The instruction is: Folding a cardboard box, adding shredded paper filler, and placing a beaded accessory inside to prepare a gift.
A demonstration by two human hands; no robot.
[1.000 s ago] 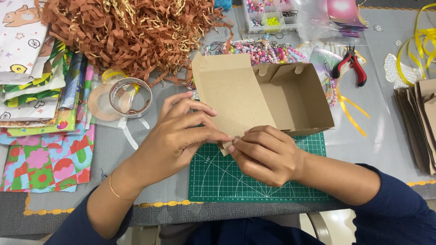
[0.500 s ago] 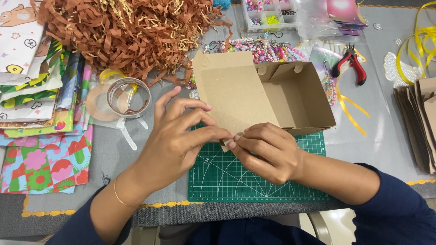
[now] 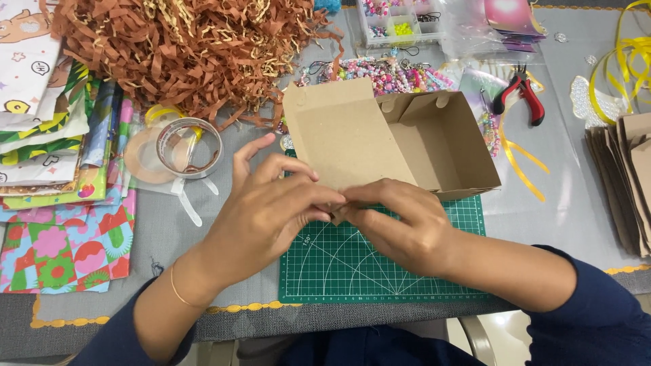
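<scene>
Brown cardboard box [image 3: 407, 146] with its flat lid open sits on the green cutting mat [image 3: 380, 261] at the middle of the grey tabletop [image 3: 563, 196]. Both hands meet at its near edge, wrists angled inward: the left hand [image 3: 271, 213] and right hand [image 3: 400, 227] pinch what seems a small flap, fingers curled tight, though it is mostly hidden.

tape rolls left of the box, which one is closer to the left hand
The clear tape roll, with its shiny see-through ring, sits nearest the left hand. The flat orange-tinted roll lies farther left, and the yellow roll farther up by the shredded paper.
</scene>
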